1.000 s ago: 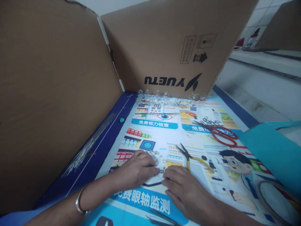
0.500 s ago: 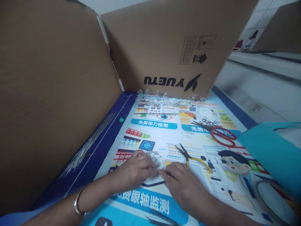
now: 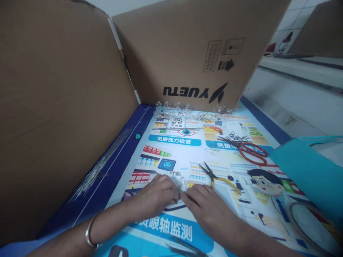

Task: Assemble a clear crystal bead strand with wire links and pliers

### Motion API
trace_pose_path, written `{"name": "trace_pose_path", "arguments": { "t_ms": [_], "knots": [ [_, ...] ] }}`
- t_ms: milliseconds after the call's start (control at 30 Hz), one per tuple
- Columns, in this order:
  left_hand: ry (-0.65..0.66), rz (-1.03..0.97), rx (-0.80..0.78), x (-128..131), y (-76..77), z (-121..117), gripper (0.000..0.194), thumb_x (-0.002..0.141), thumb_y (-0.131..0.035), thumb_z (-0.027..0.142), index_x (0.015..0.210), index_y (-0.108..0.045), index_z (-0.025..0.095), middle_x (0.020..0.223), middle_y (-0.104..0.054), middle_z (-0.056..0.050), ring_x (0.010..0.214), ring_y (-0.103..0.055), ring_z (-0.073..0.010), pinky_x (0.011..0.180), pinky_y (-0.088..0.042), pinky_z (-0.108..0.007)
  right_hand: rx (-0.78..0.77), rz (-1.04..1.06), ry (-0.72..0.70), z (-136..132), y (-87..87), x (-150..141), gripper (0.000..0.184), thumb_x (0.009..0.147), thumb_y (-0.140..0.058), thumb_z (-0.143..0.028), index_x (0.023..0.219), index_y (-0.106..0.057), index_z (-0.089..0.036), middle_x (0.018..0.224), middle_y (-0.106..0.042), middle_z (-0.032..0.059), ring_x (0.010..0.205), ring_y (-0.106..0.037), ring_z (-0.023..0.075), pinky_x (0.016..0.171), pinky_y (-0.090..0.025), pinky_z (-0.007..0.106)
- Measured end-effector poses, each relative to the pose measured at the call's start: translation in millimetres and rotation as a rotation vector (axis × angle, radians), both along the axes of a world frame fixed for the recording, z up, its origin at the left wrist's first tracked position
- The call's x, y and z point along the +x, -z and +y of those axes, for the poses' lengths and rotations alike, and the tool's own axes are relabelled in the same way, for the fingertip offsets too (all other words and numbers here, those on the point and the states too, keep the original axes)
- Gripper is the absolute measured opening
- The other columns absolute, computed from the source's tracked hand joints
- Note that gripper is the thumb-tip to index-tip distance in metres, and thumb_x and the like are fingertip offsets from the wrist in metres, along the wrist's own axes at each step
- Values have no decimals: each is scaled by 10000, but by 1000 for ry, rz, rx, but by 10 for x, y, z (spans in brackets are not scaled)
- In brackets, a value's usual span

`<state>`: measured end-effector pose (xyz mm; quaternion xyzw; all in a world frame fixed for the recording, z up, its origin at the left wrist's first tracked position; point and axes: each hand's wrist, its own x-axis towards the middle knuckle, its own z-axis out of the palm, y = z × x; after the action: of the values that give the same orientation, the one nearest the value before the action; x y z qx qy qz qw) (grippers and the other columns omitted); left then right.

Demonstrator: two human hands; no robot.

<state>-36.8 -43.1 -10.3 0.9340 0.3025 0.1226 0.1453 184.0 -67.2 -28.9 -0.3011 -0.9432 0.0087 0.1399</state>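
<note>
My left hand (image 3: 155, 196) and my right hand (image 3: 206, 207) meet low in the middle of the view, over a printed poster mat (image 3: 177, 157). Both are pinched on a small clear beaded piece (image 3: 180, 180) that rests against the mat; part of it is hidden under my fingers. A metal bangle (image 3: 89, 228) sits on my left wrist. Yellow-handled pliers (image 3: 218, 176) lie just right of my right hand's fingertips.
Red-handled scissors (image 3: 250, 151) lie further right with small dark rings (image 3: 237, 137) beside them. Clear beads (image 3: 187, 109) line the foot of an upright cardboard box (image 3: 193, 50). A cardboard wall (image 3: 59, 107) stands left, thin wires (image 3: 103, 164) along it. A teal bag (image 3: 311, 167) stands right.
My right hand has slid slightly left toward my left hand, closing onto the beaded piece. The view has barely shifted.
</note>
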Motion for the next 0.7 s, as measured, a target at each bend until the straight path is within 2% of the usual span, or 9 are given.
{"name": "trace_pose_path", "arguments": {
  "t_ms": [167, 433, 567, 700],
  "knots": [
    [27, 4, 13, 1, -2, 15, 163, 895, -424, 170, 894, -583, 206, 842, -536, -26, 836, -448, -169, 720, -337, -290, 3, -49, -20, -20, -4, 6, 400, 811, -496, -94, 1209, -465, -103, 1047, -562, 112, 896, -452, 241, 738, -365, 384],
    [148, -30, 10, -17, 3, 61, 197, 874, -426, 71, 919, -576, 190, 903, -608, -28, 873, -468, -170, 766, -323, -319, 19, -76, -10, -4, -37, -10, 342, 819, -512, -120, 1160, -498, -123, 973, -571, 102, 863, -462, 229, 717, -372, 370],
    [176, -30, -3, -19, -4, 69, 191, 855, -454, 55, 910, -580, 188, 908, -620, -32, 877, -481, -171, 777, -328, -318, 20, -46, -3, -4, -33, -7, 327, 830, -514, -142, 1157, -504, -141, 950, -575, 100, 845, -471, 219, 701, -373, 359],
    [162, -31, 23, -44, 3, 52, 202, 859, -440, 60, 932, -579, 187, 890, -616, -38, 855, -495, -169, 771, -341, -316, 17, 70, 13, -5, -11, 18, 326, 858, -450, -110, 1175, -501, -161, 935, -585, 90, 834, -484, 210, 694, -385, 354]
  ]
}}
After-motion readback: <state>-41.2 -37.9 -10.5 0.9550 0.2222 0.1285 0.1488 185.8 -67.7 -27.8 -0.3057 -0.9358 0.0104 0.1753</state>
